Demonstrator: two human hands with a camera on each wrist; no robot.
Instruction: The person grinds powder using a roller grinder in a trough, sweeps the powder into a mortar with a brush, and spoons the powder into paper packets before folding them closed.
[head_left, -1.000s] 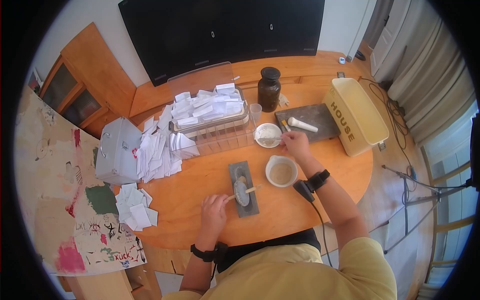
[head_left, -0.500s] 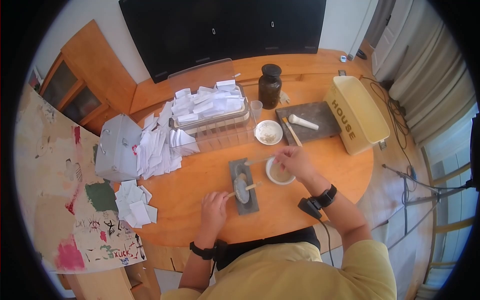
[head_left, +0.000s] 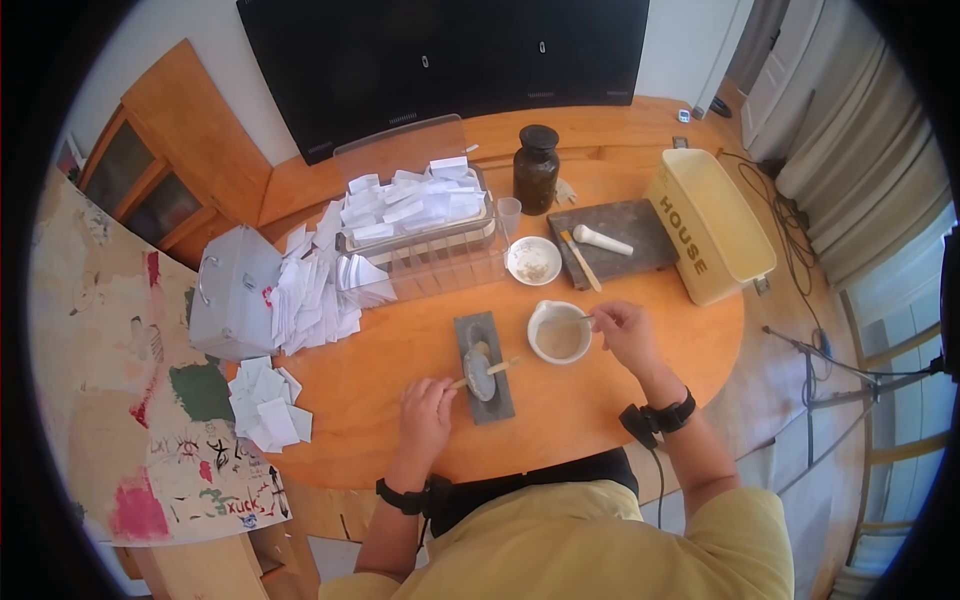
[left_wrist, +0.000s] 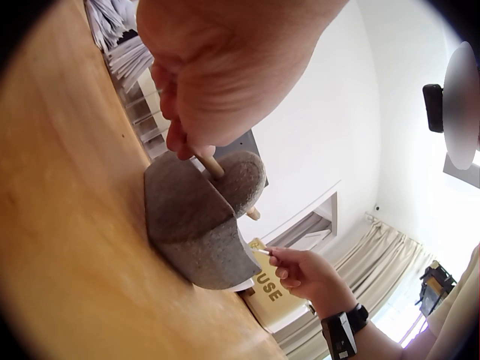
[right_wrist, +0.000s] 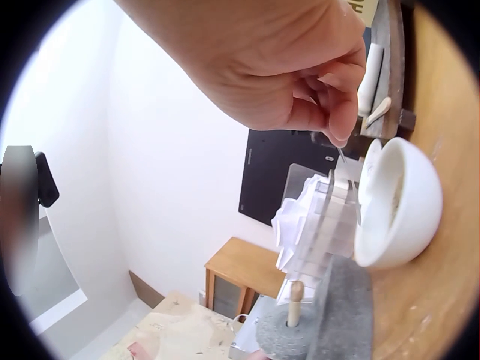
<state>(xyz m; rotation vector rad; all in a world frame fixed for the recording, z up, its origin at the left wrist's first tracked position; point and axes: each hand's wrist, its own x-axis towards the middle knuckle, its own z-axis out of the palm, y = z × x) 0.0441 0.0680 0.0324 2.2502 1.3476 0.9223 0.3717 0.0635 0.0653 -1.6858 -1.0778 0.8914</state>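
Note:
My left hand [head_left: 427,415] grips one end of a wooden axle [head_left: 458,384] that runs through a grey stone grinding wheel [head_left: 481,375]. The wheel sits in a narrow stone trough [head_left: 493,408], tilted edge-on in the left wrist view. With thumb and fingertips, my right hand [head_left: 628,335] pinches a thin, pale spoon-like tool [head_left: 580,319]. The tool reaches over a white mortar [right_wrist: 420,210], where beige material [head_left: 560,343] lies inside. Its far tip is hard to make out against the bowl.
Behind the mortar stands a white dish [head_left: 519,256] with some powder. A pestle [head_left: 604,240] and brush [head_left: 583,265] lie by a dark slab [head_left: 655,235]. Around them are a yellow bin [head_left: 708,235], dark jar [head_left: 537,175], clear box [head_left: 430,262], folded papers [head_left: 315,300] and metal case [head_left: 235,300].
My right hand has come from the white dish, past the far end of the trough, back to the right side of the mortar with its tool. The left hand stays at the axle.

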